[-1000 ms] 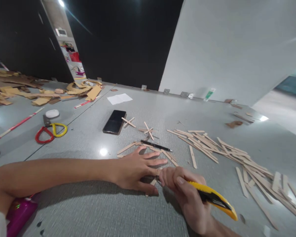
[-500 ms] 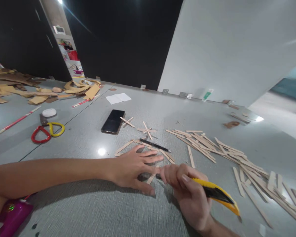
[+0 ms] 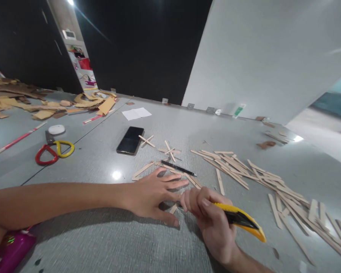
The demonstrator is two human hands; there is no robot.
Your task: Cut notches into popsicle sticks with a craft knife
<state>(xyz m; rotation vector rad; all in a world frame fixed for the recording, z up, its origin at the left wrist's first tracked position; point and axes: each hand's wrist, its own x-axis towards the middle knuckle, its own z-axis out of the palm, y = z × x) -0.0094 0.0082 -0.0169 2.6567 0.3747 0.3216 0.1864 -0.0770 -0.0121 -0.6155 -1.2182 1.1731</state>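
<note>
head view: left hand [image 3: 153, 193] flat over a wooden stick [image 3: 173, 209], right hand [image 3: 213, 223] on a yellow knife [image 3: 241, 222]
presses the left grip wide open onto the grey worktop [image 3: 102, 239], stick lying between thumb and fingers; wraps the right grip tight around the knife, front end hidden behind the knuckles, just beside the stick. beyond the fingers, a black pen [image 3: 178, 168].

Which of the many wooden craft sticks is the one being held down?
The short stick under the left hand, right beside the right hand gripping the yellow utility knife. The other sticks lie loose, mostly piled to the right.
</note>
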